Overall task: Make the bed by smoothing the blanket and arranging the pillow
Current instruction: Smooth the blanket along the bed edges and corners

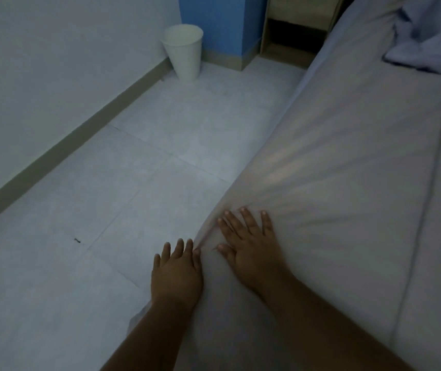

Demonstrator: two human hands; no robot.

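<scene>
Far left, a white bin (185,52) with a tapered, cone-like shape stands on the pale tiled floor (133,170), tight to the wall and its grey-brown skirting. Right of it rises a blue column (219,22), then a light wooden nightstand (298,28) with a dark open shelf, close by the bed's far corner. Nothing lies on the floor beside the bed but a small dark speck on a near tile.

The blanket (347,145), smooth pale grey cloth, covers the bed on the right and drapes over its left edge. The right hand (248,242) lies flat on it near that edge, fingers spread, gripping nothing; creases fan out from its fingertips. The left hand (176,274) is at the hanging edge, fingers extended, fingertips touching a fold there. A rumpled bluish pillow (428,41) sits far right.
</scene>
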